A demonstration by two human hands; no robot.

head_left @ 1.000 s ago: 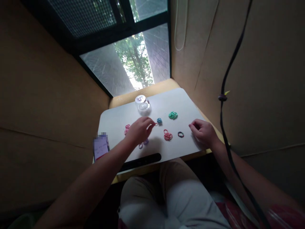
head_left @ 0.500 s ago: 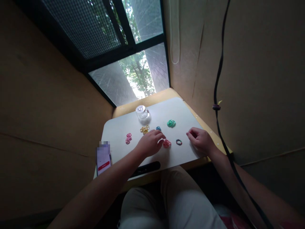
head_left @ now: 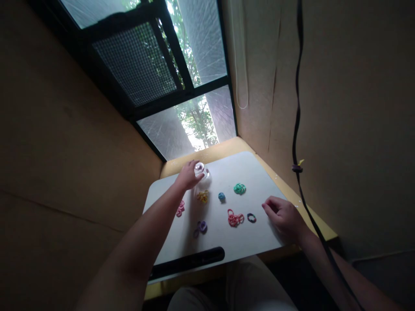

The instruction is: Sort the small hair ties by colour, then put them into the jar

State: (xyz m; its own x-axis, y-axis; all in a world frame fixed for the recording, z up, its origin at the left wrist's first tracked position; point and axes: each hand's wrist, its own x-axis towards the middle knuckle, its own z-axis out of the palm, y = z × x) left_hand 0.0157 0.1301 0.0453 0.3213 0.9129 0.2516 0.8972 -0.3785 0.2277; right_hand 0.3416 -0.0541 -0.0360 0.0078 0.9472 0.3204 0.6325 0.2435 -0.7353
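Note:
At the back of the white board, my left hand (head_left: 189, 174) has its thumb and fingers round a small clear jar (head_left: 200, 169) with a lid. Some of the jar is hidden by the hand. My right hand (head_left: 282, 216) rests at the board's right side, fingers curled closed; whatever may be inside is hidden. Near it lie a dark multicoloured ring of bands (head_left: 251, 217) and a pile of red rubber bands (head_left: 234, 218). Yellow bands (head_left: 202, 196) lie in front of the jar.
On the white board (head_left: 175, 250) are blue bands (head_left: 221, 196), green bands (head_left: 239, 188), purple bands (head_left: 201, 227) and pink bands (head_left: 180, 209), the pink partly behind my left arm. A dark cord (head_left: 295, 129) hangs before my right arm. A window stands behind.
My left hand has moved from the red bands back and left to the jar. Purple bands now show where it was. The view has tilted up; my right hand stays closed at the side.

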